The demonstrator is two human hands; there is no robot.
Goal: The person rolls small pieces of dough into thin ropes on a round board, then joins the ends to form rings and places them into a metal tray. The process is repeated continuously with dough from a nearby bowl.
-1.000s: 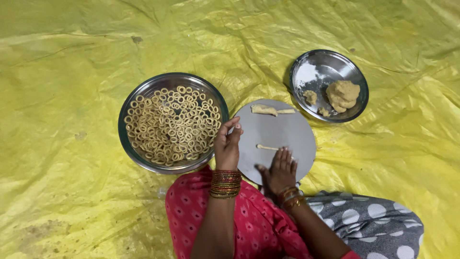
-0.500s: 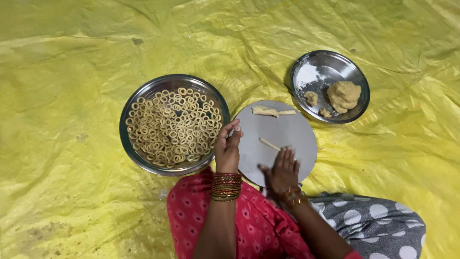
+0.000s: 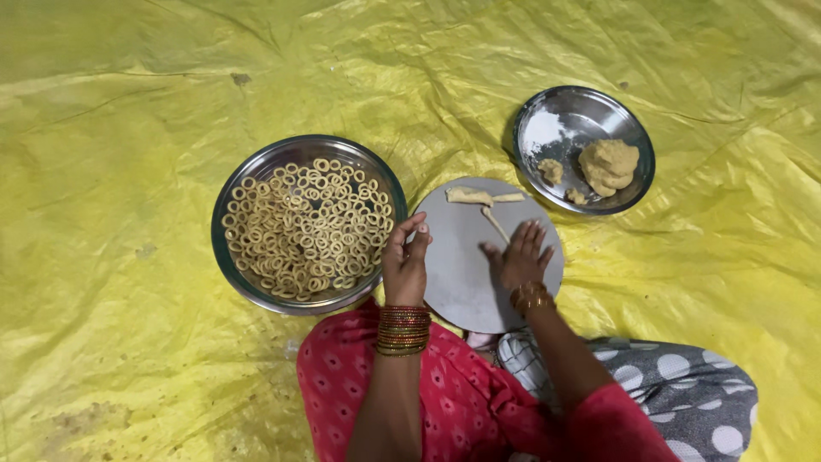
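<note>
Left hand (image 3: 405, 263) raised, fingers pinched — right hand (image 3: 520, 257) flat, fingers spread.

Right hand (image 3: 523, 255): moved up the board (image 3: 457, 282), fingers spread, now rolling.
Strip (image 3: 495, 224): turned from level to a steep slant, nearer the dough piece (image 3: 469, 196).
Left hand (image 3: 405, 261): fingertips raised slightly.

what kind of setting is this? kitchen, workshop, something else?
Likely a home floor set up for snack making, not a counter kitchen. A crumpled yellow plastic sheet covers the ground, the person sits on it, and on it lie a steel plate of dough rings, a round rolling board and a steel plate of dough.
</note>
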